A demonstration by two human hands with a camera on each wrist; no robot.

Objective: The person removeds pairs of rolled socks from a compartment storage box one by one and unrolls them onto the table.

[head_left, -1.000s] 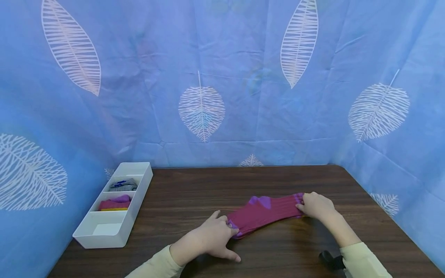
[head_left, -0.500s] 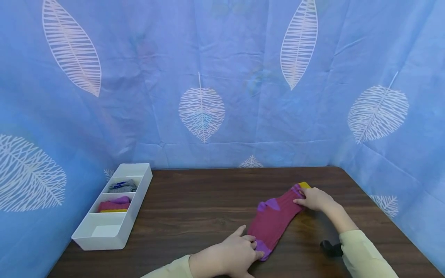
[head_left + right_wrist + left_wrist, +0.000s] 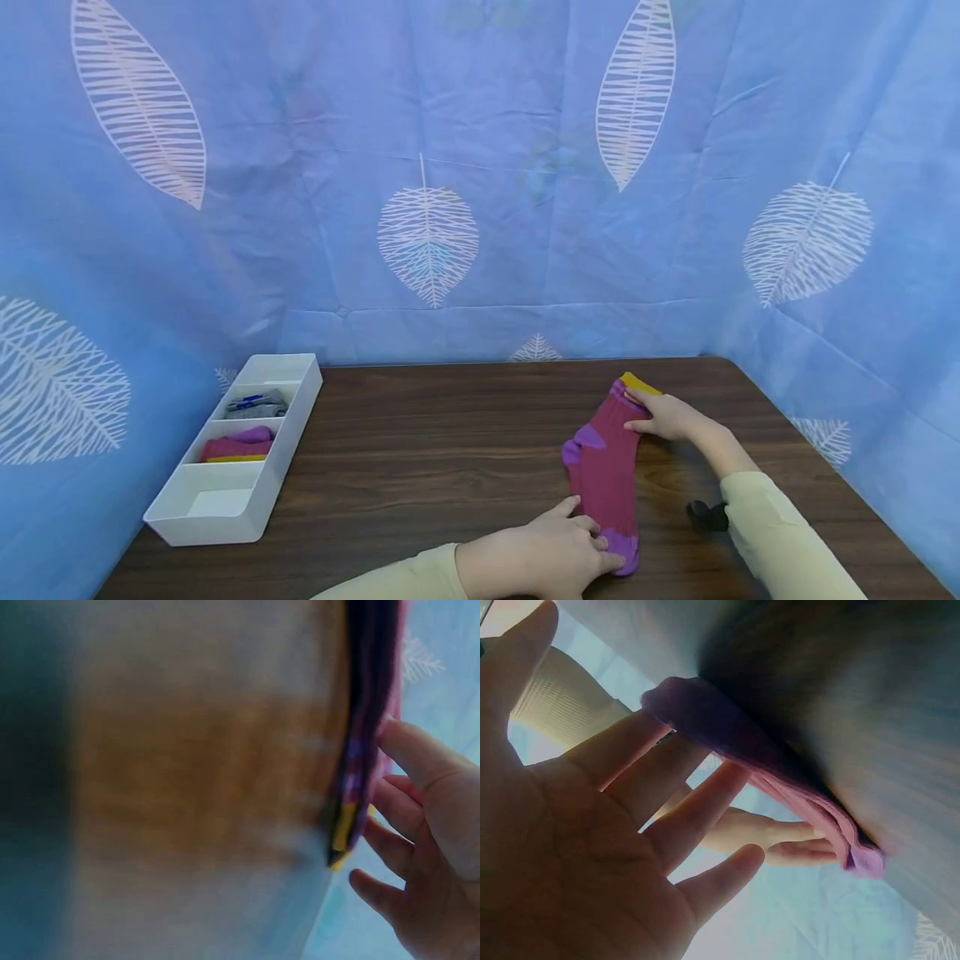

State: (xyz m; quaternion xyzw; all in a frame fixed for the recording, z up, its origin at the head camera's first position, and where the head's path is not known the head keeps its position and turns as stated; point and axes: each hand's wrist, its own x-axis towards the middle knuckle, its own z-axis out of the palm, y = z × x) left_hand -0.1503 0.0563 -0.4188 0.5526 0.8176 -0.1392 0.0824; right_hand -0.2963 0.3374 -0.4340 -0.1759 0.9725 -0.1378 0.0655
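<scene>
A pair of maroon socks (image 3: 609,475) lies flat and stacked on the table, with purple heels and toes and a yellow cuff edge pointing to the back. My left hand (image 3: 551,550) rests its spread fingertips on the toe end. The left wrist view shows those fingers (image 3: 682,802) nearly straight against the sock's purple toe (image 3: 712,720). At the cuff end my right hand (image 3: 671,417) touches the top with extended fingers and thumb. In the right wrist view, the fingertips of my right hand (image 3: 420,802) lie along the cuff, next to its yellow band (image 3: 343,829).
On the left of the brown table (image 3: 420,433) stands a white divided box (image 3: 277,492). One compartment holds folded grey socks (image 3: 257,406), another folded maroon socks (image 3: 238,446). A blue leaf-patterned cloth (image 3: 480,250) hangs behind the table. A black strap piece (image 3: 707,515) sits by the right sleeve.
The socks have turned from lying nearly crosswise to pointing away, toes nearer and cuffs farther back. My left hand moved right and nearer with the toes; my right hand moved slightly back and left.
</scene>
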